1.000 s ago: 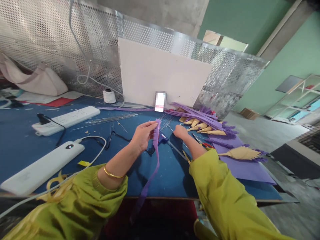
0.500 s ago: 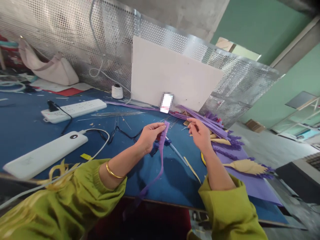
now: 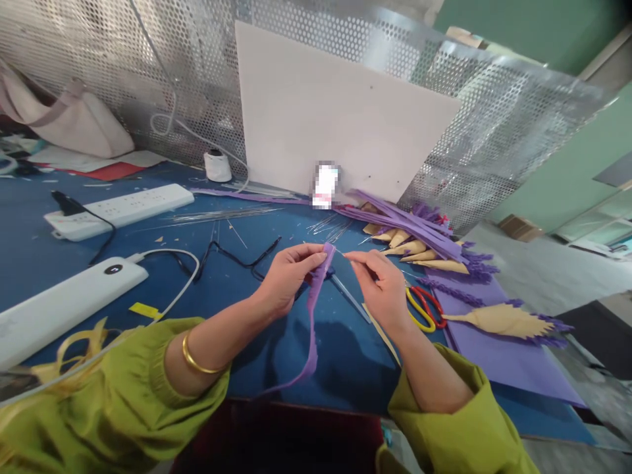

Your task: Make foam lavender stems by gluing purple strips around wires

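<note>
My left hand (image 3: 289, 276) pinches the top end of a long purple fringed strip (image 3: 312, 322), which hangs down over the blue table's front edge. My right hand (image 3: 380, 284) is closed in a pinch just right of the strip's top, holding a thin metal wire (image 3: 340, 253) whose tip points at the strip. Both hands hover above the blue table (image 3: 237, 309). More thin wires (image 3: 222, 216) lie spread on the table behind the hands.
Two white power strips (image 3: 118, 207) (image 3: 59, 308) with cables lie at left. Red-and-yellow scissors (image 3: 425, 308), purple sheets (image 3: 494, 342), purple strips (image 3: 409, 227) and tan leaf shapes (image 3: 498, 320) lie at right. A white board (image 3: 340, 125) leans on perforated metal screening; a thread spool (image 3: 216, 166) stands nearby.
My right hand went from the table to the pile at right, then came back beside the strip's top, now pinching a wire. My left hand kept hold of the strip.
</note>
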{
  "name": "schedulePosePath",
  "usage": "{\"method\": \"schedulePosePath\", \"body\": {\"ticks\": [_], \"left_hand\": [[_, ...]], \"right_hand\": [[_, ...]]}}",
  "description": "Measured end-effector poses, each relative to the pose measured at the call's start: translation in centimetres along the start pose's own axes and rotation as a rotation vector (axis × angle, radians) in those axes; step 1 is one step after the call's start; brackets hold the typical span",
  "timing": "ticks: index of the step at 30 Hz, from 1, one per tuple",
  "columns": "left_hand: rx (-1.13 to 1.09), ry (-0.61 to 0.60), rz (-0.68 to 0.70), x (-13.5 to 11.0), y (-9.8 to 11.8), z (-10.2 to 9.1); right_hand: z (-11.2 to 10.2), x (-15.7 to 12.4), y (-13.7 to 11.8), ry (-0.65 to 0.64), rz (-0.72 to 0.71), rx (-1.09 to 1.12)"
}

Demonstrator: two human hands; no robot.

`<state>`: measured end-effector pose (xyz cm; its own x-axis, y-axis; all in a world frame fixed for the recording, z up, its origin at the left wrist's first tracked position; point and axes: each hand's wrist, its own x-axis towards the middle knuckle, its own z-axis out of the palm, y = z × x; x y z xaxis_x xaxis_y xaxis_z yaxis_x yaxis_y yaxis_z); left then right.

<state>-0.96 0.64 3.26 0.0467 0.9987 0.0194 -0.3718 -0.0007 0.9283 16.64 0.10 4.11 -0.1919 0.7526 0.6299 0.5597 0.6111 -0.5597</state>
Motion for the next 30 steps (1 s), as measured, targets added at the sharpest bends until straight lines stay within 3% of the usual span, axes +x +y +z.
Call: {"method": "schedulePosePath", "body": {"ticks": [17, 22, 25, 30], "left_hand": [[-0.087, 0.026, -0.051, -0.3, 0.3, 0.0], [-0.016, 0.107, -0.048, -0.2, 0.4, 0.1], [0.042, 0.123, -0.011, -0.2, 0.4, 0.1], [0.145, 0.094, 0.082, -0.3, 0.4, 0.2]], "right_hand": [[0.6, -0.5, -0.4, -0.01, -0.027, -0.034], [0.9, -0.7, -0.3, -0.041, -0.019, -0.028], [1.2, -0.7, -0.3, -0.068, 0.043, 0.032], [1.7, -0.4, -0.1, -0.123, 0.299, 0.39]]}}
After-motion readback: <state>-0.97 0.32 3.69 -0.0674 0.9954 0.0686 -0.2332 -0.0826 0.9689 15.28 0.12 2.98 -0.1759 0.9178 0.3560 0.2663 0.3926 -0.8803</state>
